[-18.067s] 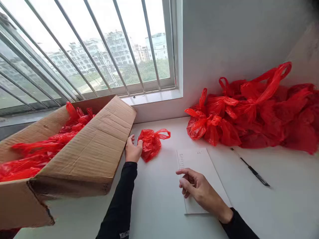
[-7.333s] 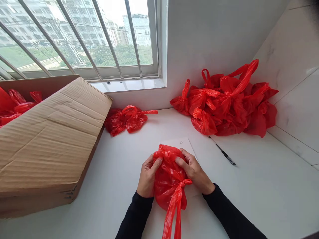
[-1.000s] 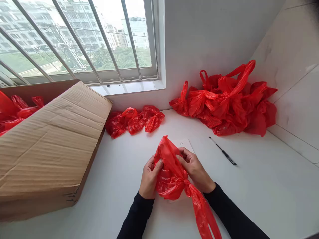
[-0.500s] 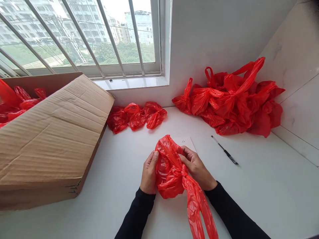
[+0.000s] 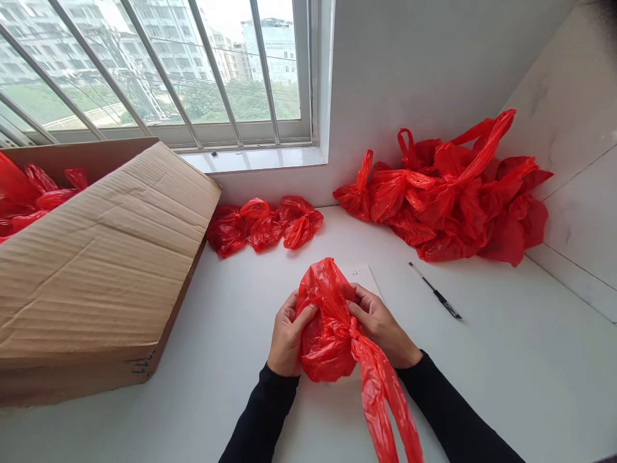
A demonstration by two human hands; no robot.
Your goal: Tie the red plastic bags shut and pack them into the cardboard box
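Between my two hands is a red plastic bag [image 5: 325, 341], knotted near its right side, with its two long handles trailing down toward me. My left hand [image 5: 290, 334] grips the bag's left side, thumb pressed on the front of the film. On the other side, my right hand [image 5: 378, 321] pinches the plastic close to the knot. Whatever is inside the bag is hidden by the red film. A sheet of white paper [image 5: 369, 280] lies on the table, partly covered by the bag and my right hand.
At left a large cardboard box [image 5: 106, 257] holds more red bags [image 5: 41, 199]. Several small knotted bags [image 5: 265, 225] lie along the wall, and a bigger heap of red bags [image 5: 463, 193] fills the back right. A black pen [image 5: 436, 292] rests right of the paper.
My left thumb has moved inward from the bag's edge onto its front, pressing the film. The bag has shifted very slightly left; my right hand keeps its hold.
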